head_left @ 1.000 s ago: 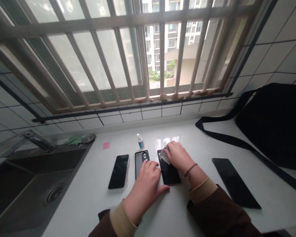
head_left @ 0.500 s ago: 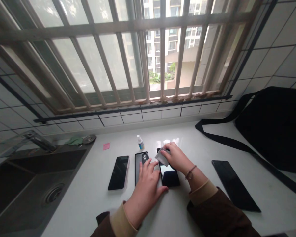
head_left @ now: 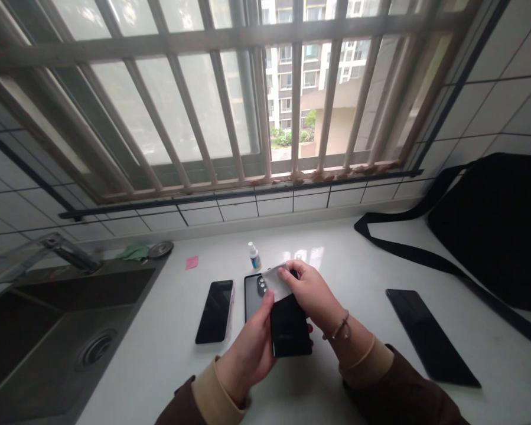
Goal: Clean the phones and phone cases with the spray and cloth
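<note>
A black smartphone is held up off the counter by my left hand, with the thumb along its left edge and fingertips showing past its right edge. My right hand pinches a grey cloth, which lies over the phone's upper end. Behind the phone, a dark phone case with a camera cutout area rests on the counter, partly hidden by my left hand and the cloth. A small white spray bottle stands upright just beyond the case.
Left of the case lies another phone in a clear case. A long black flat panel is at the right, near a black bag with its strap. A pink note and a sink are on the left.
My left hand has taken hold of the phone and lifted it off the counter. My right hand still has the cloth, now at the phone's top end.
</note>
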Available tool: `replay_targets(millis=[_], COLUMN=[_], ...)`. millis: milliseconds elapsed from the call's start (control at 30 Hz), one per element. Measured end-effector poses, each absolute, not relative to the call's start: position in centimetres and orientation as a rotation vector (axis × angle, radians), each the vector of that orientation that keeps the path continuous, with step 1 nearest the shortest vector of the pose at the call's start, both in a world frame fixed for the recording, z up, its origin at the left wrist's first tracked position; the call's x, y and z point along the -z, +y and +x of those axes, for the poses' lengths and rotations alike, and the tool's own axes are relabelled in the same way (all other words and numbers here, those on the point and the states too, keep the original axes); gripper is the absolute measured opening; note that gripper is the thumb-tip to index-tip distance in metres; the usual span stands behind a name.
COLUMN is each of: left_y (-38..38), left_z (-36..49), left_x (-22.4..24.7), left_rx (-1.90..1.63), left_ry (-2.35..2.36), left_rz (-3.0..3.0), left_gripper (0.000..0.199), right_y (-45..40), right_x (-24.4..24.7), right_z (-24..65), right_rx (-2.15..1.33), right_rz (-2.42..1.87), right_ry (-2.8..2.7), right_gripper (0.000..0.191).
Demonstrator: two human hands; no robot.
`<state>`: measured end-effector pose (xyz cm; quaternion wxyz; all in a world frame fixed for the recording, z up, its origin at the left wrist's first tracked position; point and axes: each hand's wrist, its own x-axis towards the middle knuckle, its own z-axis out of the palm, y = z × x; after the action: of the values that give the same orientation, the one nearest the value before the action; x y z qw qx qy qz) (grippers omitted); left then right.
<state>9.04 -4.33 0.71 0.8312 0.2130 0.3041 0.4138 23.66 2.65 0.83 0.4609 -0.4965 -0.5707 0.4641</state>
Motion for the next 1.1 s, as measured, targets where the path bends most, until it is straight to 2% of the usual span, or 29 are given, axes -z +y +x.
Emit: replay_targets(millis=[167,333,433,500,667,900,1100], left_y=[-4.3,-4.1,-4.0,-4.0,-3.6,-2.3,-1.6], left_z=[9.0,9.1,9.1,9.2,9.5,9.1,7.3], left_x=[-1.2,-1.3,-0.8,-0.6,-0.1,-0.3,-2.1], left_rx=[-0.901,-0.938,-0.93,-0.95,-0.987,-1.24,-1.251], left_ry=[0.625,0.636,0.601,0.551,0.48,0.51,0.668], left_rz=[0.308,0.249,0.242,0.234,0.287,0.102,0.003], left_gripper=[0.063,0.064,0.062,0.054,0.048,0.038,0.057], right_y=[3.2,3.7,3.2,3.0,3.1,1.3,-0.8], right_x=[0.0,-0.1,-0.7,-0.6,0.6,-0.1,-1.7], right_z=[23.6,25.1,25.3,24.9,23.4,22.3,21.5], right_rx=[-1.127,-0.77,-0.431,-0.345,-0.247,-0.176,-0.291], right_rz=[-1.195,-1.216,-1.218,-1.138,-0.998,-0.791,-0.595], right_ry=[-1.203,-1.071,-1.402,-1.704,-2.223,-2.417,-2.401], right_gripper=[0.04,0.04,0.032,0.035,0.045,0.05,0.045])
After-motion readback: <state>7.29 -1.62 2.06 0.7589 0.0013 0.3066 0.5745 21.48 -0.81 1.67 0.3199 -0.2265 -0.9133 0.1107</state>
